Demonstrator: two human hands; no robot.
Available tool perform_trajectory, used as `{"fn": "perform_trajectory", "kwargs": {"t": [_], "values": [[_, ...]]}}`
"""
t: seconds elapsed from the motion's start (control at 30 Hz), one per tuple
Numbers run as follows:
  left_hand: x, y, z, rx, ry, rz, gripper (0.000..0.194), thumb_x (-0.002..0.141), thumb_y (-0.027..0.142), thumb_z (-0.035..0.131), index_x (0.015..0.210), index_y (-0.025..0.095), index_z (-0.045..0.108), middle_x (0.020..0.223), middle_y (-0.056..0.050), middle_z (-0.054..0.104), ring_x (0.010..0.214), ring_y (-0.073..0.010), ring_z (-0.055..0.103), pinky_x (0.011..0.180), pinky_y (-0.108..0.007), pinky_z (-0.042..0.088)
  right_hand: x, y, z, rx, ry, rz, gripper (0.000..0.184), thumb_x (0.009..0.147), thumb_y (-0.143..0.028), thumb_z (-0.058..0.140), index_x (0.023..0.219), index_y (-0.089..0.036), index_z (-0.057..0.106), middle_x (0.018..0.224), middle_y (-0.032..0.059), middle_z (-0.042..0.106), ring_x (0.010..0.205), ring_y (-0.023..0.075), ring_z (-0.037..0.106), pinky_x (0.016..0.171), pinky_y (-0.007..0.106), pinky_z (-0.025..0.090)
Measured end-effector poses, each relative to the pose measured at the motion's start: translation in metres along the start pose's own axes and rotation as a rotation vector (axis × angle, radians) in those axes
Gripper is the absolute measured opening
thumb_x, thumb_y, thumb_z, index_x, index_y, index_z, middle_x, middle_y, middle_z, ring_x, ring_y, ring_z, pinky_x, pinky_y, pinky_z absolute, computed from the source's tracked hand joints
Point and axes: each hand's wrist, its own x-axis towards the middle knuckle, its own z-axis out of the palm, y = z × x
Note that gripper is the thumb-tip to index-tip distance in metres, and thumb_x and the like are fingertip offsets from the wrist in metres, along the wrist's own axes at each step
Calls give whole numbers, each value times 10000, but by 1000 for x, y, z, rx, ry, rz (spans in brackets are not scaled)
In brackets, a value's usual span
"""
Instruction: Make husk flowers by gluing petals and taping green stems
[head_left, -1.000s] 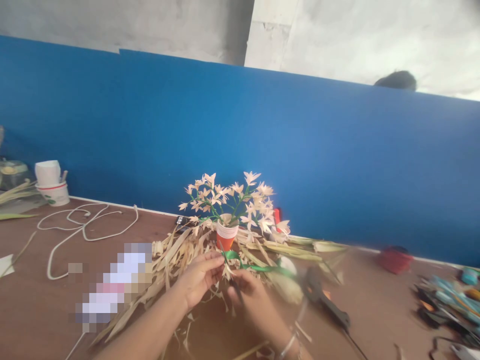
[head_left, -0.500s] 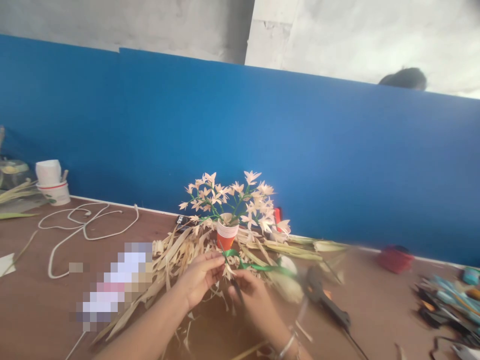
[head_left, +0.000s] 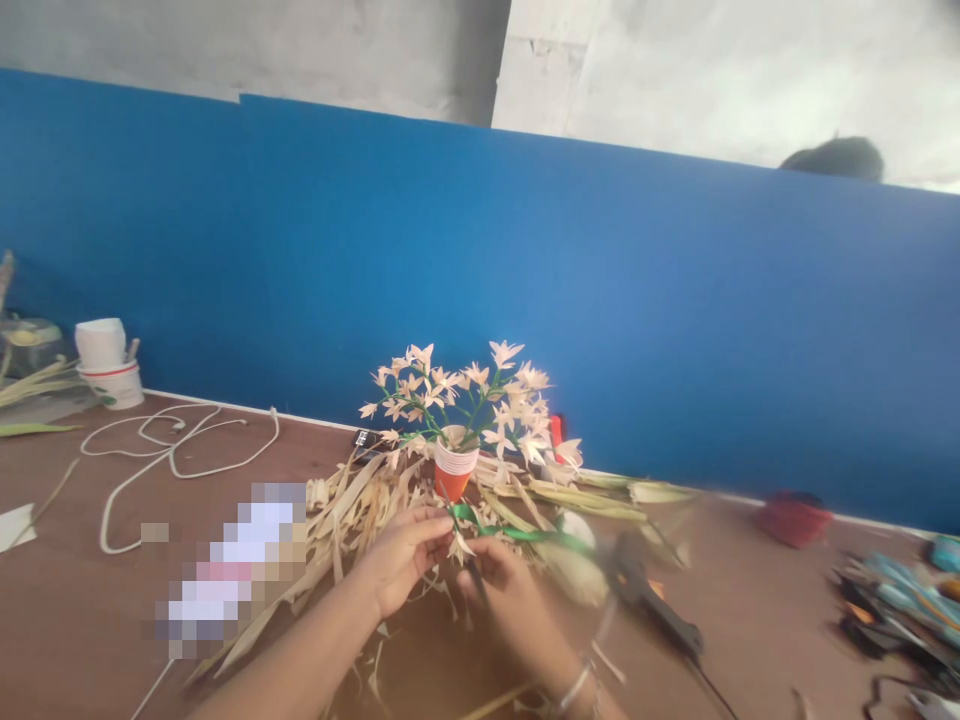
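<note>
My left hand (head_left: 401,562) and my right hand (head_left: 504,600) meet over the brown table, both pinched on a small pale straw flower (head_left: 457,546) with a thin stem. A green ribbon (head_left: 517,534) runs from the flower to the right. Just behind stands an orange paper cup (head_left: 453,470) holding a bunch of pale straw flowers (head_left: 461,392) on green stems. Dry straw strips (head_left: 352,510) lie heaped around my hands.
A black glue gun (head_left: 651,600) lies to the right, with a red dish (head_left: 793,520) and blurred tools (head_left: 896,610) beyond. A white cord (head_left: 176,455) loops at left near stacked white cups (head_left: 105,362). A blue partition (head_left: 675,310) backs the table; someone's head (head_left: 831,158) shows above it.
My hands stay on the small flower with almost no shift. The head behind the partition has moved to the right.
</note>
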Motion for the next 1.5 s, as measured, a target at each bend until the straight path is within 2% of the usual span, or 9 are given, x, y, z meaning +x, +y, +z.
{"fn": "perform_trajectory", "kwargs": {"t": [0.13,0.33,0.57,0.8,1.07,1.23,1.5], "values": [[1,-1,-1,4,11,11,161,582,85,750,683,116,629,610,-13,656,546,-92,591,563,-193,460,0,-2,0,-21,23,-10,358,610,-418,750,827,-188,583,647,-41,536,575,106,488,556,235,406],[1,-2,0,10,3,24,159,585,86,749,692,113,636,627,-18,665,549,-91,593,564,-191,460,0,-2,-1,8,-24,45,376,636,-444,725,858,-195,552,655,-43,534,530,97,479,515,230,396],[-1,0,2,0,-1,22,156,581,91,747,683,115,631,624,-20,665,548,-95,590,565,-196,462,0,-2,1,6,18,-36,363,618,-452,733,808,-187,573,644,-35,515,619,125,502,585,246,410],[0,-1,1,26,-34,12,177,558,114,766,672,116,630,607,-10,653,541,-91,580,557,-190,448,-2,-2,1,5,-27,5,369,662,-496,683,833,-198,548,650,-41,518,543,97,473,523,226,396],[0,-2,1,9,-32,12,167,567,106,758,676,122,633,622,-10,659,552,-91,584,572,-193,452,-2,0,1,11,-30,-37,362,665,-491,681,832,-202,540,642,-43,484,588,109,465,550,227,391],[-1,-1,2,-16,-41,0,172,563,104,758,671,126,627,628,-15,667,555,-97,585,577,-199,451,-3,0,-2,-11,-38,-33,369,679,-525,647,851,-210,562,711,-20,515,600,106,443,548,223,379],[-3,1,4,-34,-56,12,179,550,116,773,652,123,626,621,-13,660,562,-96,582,581,-195,455,-2,0,0,-21,-12,-65,374,666,-513,667,848,-202,566,699,-17,517,616,115,454,563,227,381]]}}
